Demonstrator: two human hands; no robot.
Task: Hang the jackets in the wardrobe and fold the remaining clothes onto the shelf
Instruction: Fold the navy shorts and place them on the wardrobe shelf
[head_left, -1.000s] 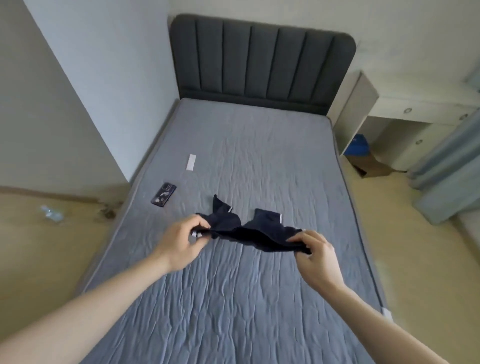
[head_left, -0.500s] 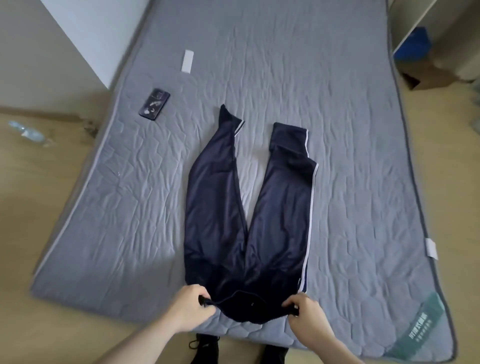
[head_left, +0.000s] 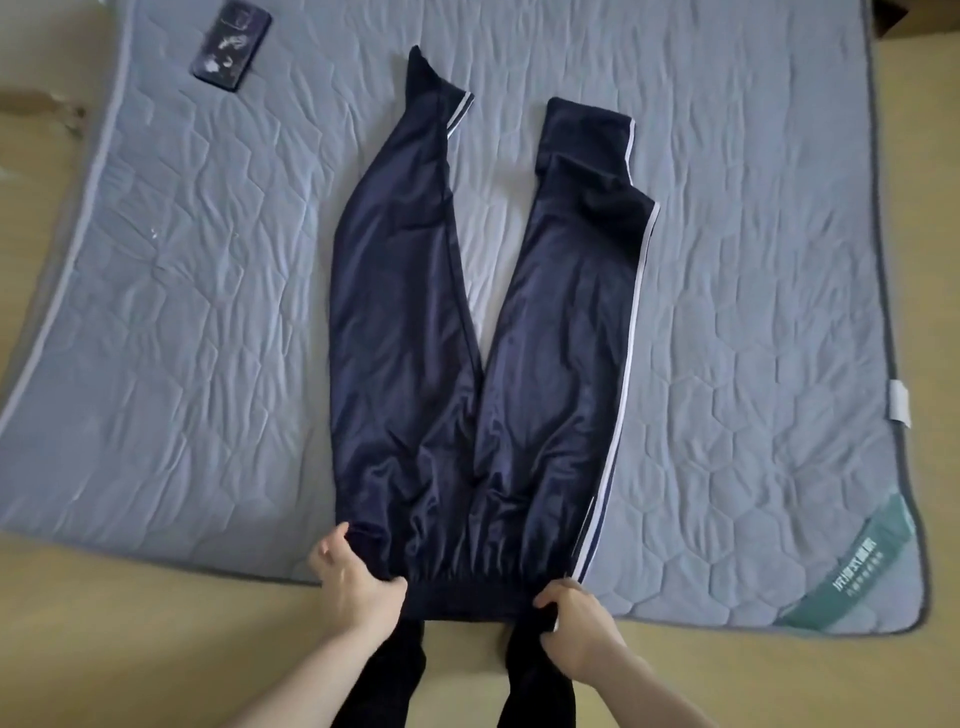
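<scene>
Trousers (head_left: 467, 332) now laid flat on mattress (head_left: 753, 260) (bunched midair before) — waistband pinched by left hand (head_left: 353, 577) and right hand (head_left: 576, 623); folding can be started.

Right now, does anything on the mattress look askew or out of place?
Yes. The navy trousers lie unevenly: the left leg's cuff is twisted to a point, the right one kinked. A phone lies near the mattress corner.
</scene>
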